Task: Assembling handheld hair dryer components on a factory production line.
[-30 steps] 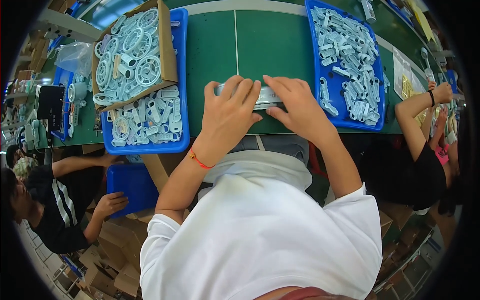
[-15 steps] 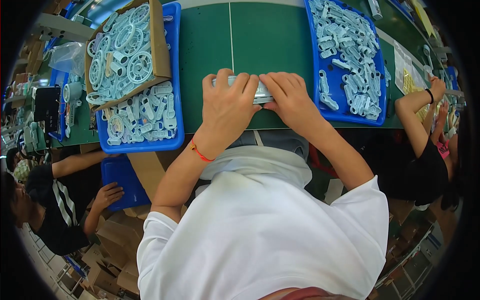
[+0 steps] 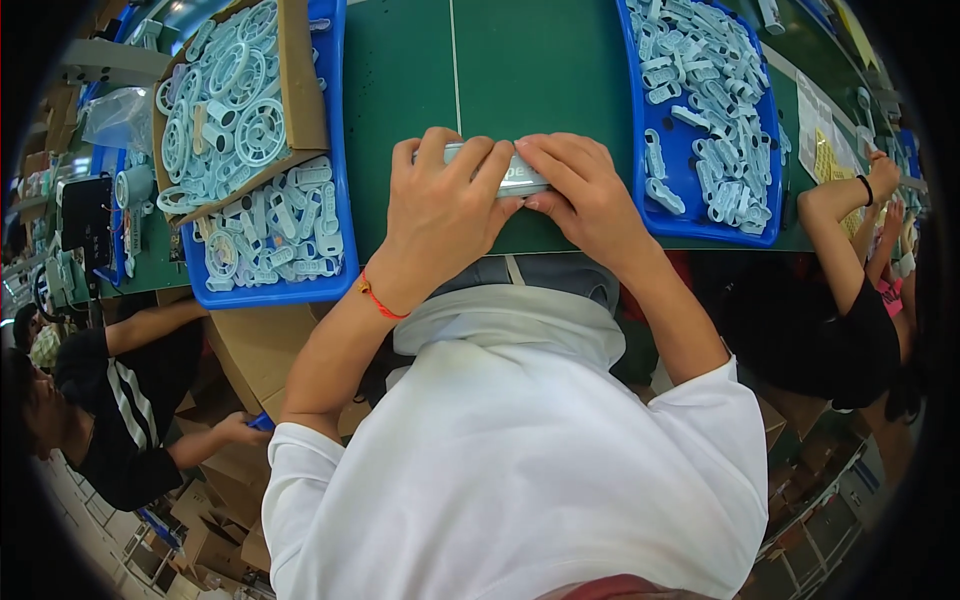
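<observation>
A pale blue-grey, elongated plastic piece (image 3: 522, 180) with rounded ends is held level above the near part of the green table. My left hand (image 3: 440, 205) grips its left end, fingers curled over the top and thumb at the near side. At the other end, my right hand (image 3: 588, 195) pinches it with fingers on top and thumb below. Its middle shows between the two hands; both ends are hidden under my fingers. The right-hand blue tray (image 3: 681, 212) holds many small, oblong, pale blue plastic parts (image 3: 715, 110).
At left, a cardboard box (image 3: 303, 75) of pale blue wheel-shaped parts rests over another blue tray (image 3: 270, 295) of small parts. A person (image 3: 130, 400) is at the left, another arm (image 3: 840, 215) at the right. The green table (image 3: 545, 70) has a white line across it.
My hands and the plastic piece have turned slightly, showing more of its near face. The person at left has lowered a blue tray, now mostly out of sight. The whole view has shifted a little.
</observation>
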`<state>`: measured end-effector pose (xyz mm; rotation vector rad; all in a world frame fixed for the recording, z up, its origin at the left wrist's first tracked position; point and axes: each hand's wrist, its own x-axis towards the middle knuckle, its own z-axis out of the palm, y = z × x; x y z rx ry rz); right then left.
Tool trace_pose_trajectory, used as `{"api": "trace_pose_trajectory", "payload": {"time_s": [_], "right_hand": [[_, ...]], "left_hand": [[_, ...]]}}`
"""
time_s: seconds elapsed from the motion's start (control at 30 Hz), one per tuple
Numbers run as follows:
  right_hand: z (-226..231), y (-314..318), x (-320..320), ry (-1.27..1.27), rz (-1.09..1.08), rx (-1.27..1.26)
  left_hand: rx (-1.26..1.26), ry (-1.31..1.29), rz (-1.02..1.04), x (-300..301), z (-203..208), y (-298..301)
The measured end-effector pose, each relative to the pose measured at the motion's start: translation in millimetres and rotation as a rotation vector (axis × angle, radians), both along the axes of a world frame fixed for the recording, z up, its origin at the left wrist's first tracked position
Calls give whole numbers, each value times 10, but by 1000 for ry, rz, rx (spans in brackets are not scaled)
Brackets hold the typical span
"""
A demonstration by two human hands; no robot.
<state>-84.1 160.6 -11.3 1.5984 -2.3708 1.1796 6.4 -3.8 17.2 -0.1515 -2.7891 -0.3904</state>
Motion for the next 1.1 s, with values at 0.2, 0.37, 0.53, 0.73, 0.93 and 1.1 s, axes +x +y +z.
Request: {"api": "trace_pose_trajectory", "payload": {"time_s": [0.2, 0.37, 0.53, 0.73, 0.93, 1.1], "right_hand": [[49, -53, 89, -316, -201, -39], [535, -61, 72, -322, -105, -122], [637, 578, -557, -191, -651, 462], [353, 538, -440, -123, -417, 598], [505, 798, -709, -560, -572, 155], [538, 1033, -833, -677, -540, -2]], "left_hand": [[589, 489, 363, -21, -83, -83], [1738, 5, 95, -293, 85, 437], [1221, 6, 239, -1288, 39, 40], [893, -34, 526, -3019, -36, -459], [235, -108, 676, -3595, -68, -512], [298, 364, 1490, -3456, -131, -1623]]}}
